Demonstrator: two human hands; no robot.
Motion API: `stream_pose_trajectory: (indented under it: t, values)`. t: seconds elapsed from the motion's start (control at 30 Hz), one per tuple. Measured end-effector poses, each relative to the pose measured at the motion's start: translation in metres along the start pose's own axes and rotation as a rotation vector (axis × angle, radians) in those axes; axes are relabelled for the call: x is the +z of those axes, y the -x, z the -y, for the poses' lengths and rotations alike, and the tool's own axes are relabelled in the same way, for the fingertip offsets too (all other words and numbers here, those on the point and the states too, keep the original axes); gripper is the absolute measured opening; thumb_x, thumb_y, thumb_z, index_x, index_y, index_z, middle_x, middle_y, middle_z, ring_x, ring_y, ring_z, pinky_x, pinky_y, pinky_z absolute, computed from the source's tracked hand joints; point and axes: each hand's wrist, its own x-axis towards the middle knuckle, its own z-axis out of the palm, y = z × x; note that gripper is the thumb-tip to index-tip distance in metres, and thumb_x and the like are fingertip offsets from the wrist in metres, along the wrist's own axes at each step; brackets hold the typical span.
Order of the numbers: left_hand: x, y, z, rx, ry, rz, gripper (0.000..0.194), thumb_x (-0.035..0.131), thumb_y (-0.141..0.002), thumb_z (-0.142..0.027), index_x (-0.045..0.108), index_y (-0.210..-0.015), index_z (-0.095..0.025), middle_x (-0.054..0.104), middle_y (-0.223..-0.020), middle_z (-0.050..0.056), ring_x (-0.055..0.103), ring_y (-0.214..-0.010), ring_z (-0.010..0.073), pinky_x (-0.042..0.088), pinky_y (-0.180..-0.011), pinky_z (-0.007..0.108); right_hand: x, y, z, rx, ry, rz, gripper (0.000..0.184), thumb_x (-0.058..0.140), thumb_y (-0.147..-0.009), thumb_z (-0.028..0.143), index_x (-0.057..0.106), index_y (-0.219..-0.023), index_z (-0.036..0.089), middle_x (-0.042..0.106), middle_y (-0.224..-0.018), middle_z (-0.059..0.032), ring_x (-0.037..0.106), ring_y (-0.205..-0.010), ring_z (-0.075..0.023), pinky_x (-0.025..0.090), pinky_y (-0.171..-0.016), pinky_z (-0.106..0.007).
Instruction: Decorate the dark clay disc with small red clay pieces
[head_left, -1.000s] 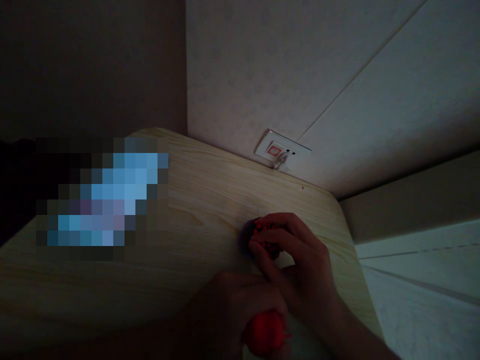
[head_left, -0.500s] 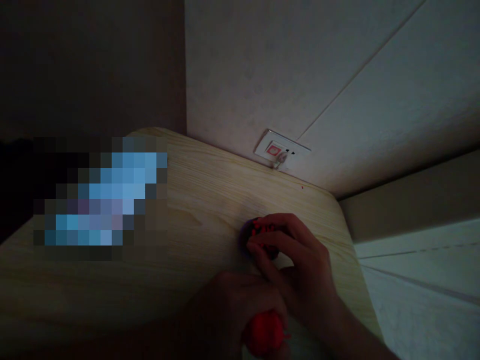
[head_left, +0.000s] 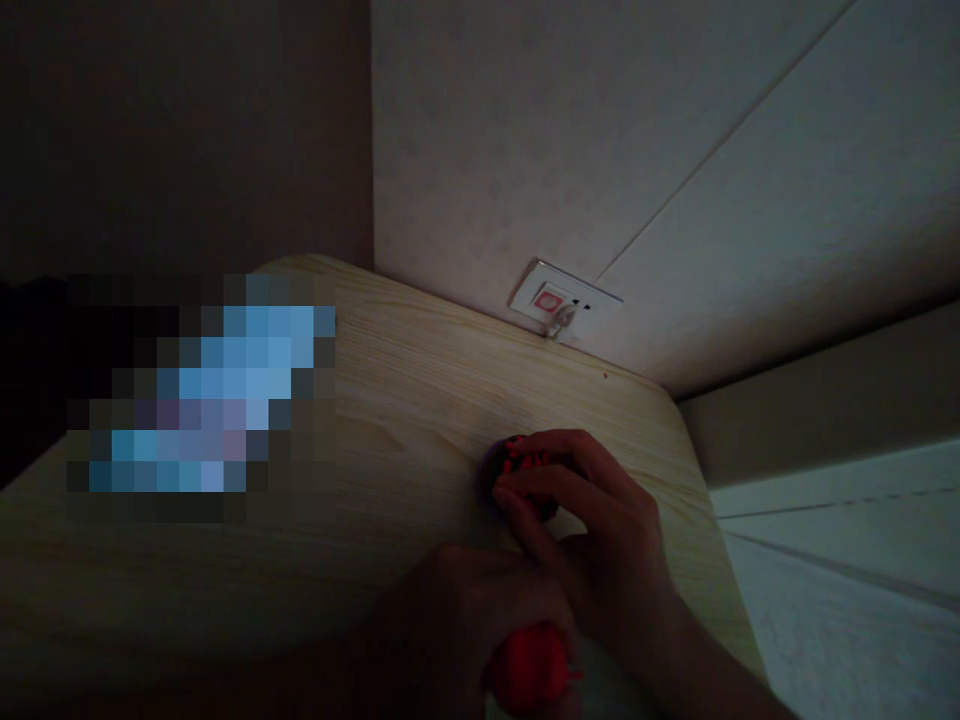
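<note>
While the left hand (head_left: pixel 469 605) is clenching a red bundle (head_left: pixel 531 665), its long axis hidden, the half-curled right hand (head_left: pixel 600 510) is partly covering a red-and-black object (head_left: pixel 521 460), hold unclear.

Left hand (head_left: pixel 480 600) bare; right hand (head_left: pixel 600 510) and forearm (head_left: pixel 705 650) bare.

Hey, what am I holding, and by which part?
Your left hand holds a rounded red object around its sides; whether your right hand grips the red pieces is unclear.

Dim light, deep shadow at left
</note>
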Motion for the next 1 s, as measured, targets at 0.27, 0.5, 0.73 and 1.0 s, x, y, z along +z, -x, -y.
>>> stream_pose_trajectory:
  t: [0.27, 0.5, 0.73, 1.0]
  values:
    - [0.005, 0.002, 0.011, 0.053, 0.030, -0.016, 0.010, 0.068, -0.076, -0.023, 0.065, -0.084, -0.021, 0.074, -0.075, -0.001, 0.064, -0.062, 0.0130, 0.051, -0.059, 0.018, 0.001, 0.001, -0.001, -0.007, 0.001, -0.002, 0.011, 0.073, -0.090, 0.010, 0.076, -0.097, 0.018, 0.070, -0.108, -0.0070, 0.069, -0.099, -0.0171, 0.059, -0.083, -0.029]
    - [0.002, 0.001, 0.011, -0.040, 0.077, 0.056, 0.007, 0.068, -0.076, -0.026, 0.065, -0.081, -0.022, 0.067, -0.068, -0.004, 0.058, -0.056, 0.0117, 0.048, -0.056, 0.019, -0.008, 0.001, 0.000, -0.031, 0.020, -0.023, 0.017, 0.072, -0.089, 0.008, 0.076, -0.101, 0.019, 0.072, -0.105, -0.0058, 0.069, -0.095, -0.0166, 0.058, -0.079, -0.028]
    - [0.001, 0.000, 0.009, -0.050, 0.060, 0.090, 0.007, 0.068, -0.077, -0.023, 0.065, -0.082, -0.021, 0.068, -0.070, -0.003, 0.059, -0.058, 0.0119, 0.048, -0.059, 0.020, -0.013, -0.002, 0.002, -0.060, 0.004, -0.102, 0.015, 0.071, -0.086, 0.003, 0.073, -0.092, 0.017, 0.074, -0.094, -0.0050, 0.070, -0.087, -0.0159, 0.057, -0.074, -0.028]
    - [-0.002, -0.003, 0.004, -0.009, 0.075, 0.026, 0.009, 0.066, -0.074, -0.017, 0.065, -0.083, -0.021, 0.070, -0.069, -0.004, 0.061, -0.056, 0.0107, 0.052, -0.062, 0.018, -0.016, -0.001, -0.001, -0.045, -0.091, -0.145, 0.018, 0.070, -0.086, 0.003, 0.074, -0.093, 0.019, 0.075, -0.088, -0.0060, 0.071, -0.082, -0.0202, 0.058, -0.071, -0.033]
